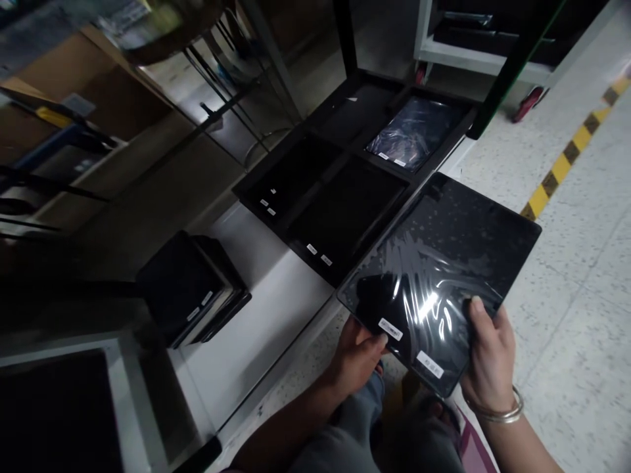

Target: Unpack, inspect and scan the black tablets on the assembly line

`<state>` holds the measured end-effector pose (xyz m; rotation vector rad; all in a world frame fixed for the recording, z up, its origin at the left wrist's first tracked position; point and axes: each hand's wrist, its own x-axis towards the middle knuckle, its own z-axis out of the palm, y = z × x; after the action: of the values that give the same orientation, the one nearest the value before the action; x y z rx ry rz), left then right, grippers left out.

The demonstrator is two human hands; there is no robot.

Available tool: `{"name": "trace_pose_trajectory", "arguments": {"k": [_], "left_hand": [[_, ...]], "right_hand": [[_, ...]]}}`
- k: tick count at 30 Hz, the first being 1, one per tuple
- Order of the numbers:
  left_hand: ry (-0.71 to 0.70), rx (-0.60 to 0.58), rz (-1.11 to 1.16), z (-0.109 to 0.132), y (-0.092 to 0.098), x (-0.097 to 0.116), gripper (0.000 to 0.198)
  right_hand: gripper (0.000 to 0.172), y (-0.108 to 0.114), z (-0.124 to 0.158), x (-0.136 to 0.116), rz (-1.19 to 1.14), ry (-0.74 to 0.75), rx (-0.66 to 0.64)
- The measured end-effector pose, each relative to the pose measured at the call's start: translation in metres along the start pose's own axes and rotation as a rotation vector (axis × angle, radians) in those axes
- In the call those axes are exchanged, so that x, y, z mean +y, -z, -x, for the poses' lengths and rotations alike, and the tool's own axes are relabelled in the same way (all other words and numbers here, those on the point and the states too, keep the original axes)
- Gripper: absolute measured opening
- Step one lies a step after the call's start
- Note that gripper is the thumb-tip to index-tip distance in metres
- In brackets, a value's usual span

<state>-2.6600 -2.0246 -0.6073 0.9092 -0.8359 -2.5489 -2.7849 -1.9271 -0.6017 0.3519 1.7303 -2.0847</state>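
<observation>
A flat black panel (453,243) with wrinkled clear film and two white labels is held up in front of me, tilted. My left hand (357,355) grips its lower left edge, the thumb on top beside a label. On the right edge, my right hand (490,348) is closed with its thumb over the film; a bangle circles that wrist. Just beyond the panel lies a black tray (350,154) divided into compartments. One compartment holds a shiny film-covered panel (417,131). Labels also show in the two nearer compartments, though their dark contents are hard to make out.
A stack of dark panels (180,282) sits on the white shelf (261,289) to the left. At far left is a cardboard box (93,79). A white cart (486,59) with red casters stands at the back right, near yellow-black floor tape (566,157).
</observation>
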Motion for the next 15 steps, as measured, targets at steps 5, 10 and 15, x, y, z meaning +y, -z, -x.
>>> {"name": "trace_pose_trajectory", "arguments": {"k": [5,10,15], "left_hand": [[0.000,-0.013,-0.038,0.0042,0.0024,-0.0017,0.058],[-0.011,-0.003,-0.064,0.0082,0.0001,0.0002,0.061],[-0.033,0.024,-0.079,0.0102,-0.0012,-0.0035,0.062]], "right_hand": [[0.042,0.0012,0.0059,-0.0031,-0.035,-0.001,0.001],[0.042,0.0024,0.0084,-0.0041,-0.047,-0.007,0.027],[0.046,0.0036,0.0100,-0.0049,-0.046,0.011,0.025]]}}
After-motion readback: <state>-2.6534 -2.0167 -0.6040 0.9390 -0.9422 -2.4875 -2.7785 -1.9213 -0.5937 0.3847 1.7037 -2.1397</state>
